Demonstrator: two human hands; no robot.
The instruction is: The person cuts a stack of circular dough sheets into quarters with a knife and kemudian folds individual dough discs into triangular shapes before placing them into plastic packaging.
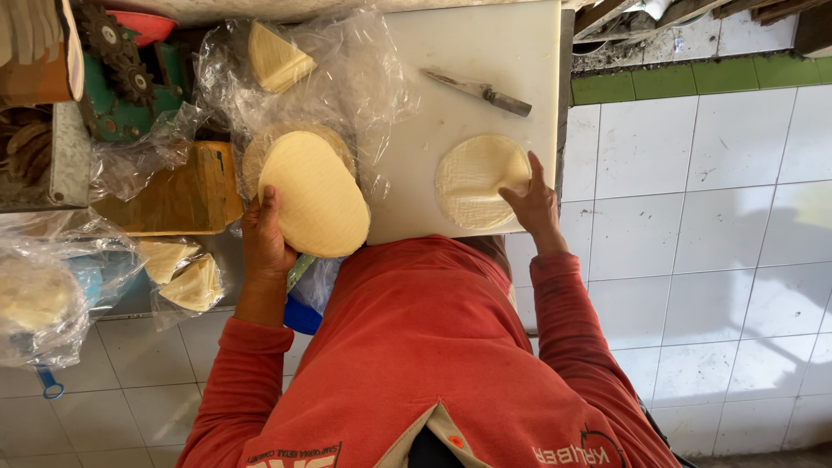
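My left hand [264,238] grips a thick stack of pale round flatbreads [314,192] by its near edge, tilted up just left of the white cutting board [485,48]. On the board's near right corner my right hand [530,201] rests flat on a single round flatbread [475,178], fingers spread over its right edge. Further back on the board lies a knife [479,91] with a dark handle. My red sleeves and shirt fill the bottom of the head view.
Crumpled clear plastic [347,74] with a folded flatbread wedge [276,57] lies behind the stack. A wooden block [178,195], a green geared machine [130,87] and bagged flatbread pieces [186,273] sit at left. White floor tiles [711,260] spread to the right.
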